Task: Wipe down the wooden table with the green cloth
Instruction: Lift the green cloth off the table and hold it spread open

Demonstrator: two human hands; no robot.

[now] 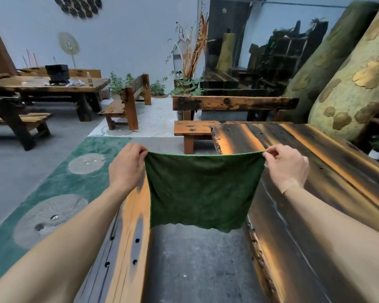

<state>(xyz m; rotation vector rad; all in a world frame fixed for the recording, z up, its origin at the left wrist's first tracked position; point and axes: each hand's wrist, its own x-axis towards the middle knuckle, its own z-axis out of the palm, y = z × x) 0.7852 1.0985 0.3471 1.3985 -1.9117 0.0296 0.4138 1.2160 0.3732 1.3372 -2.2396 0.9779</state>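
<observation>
The left hand (127,166) and the right hand (286,164) each pinch a top corner of the green cloth (202,190), which hangs flat in the air beside the wooden table (315,193). It looks best to fold it, lay it down, and rub in long lines.
</observation>
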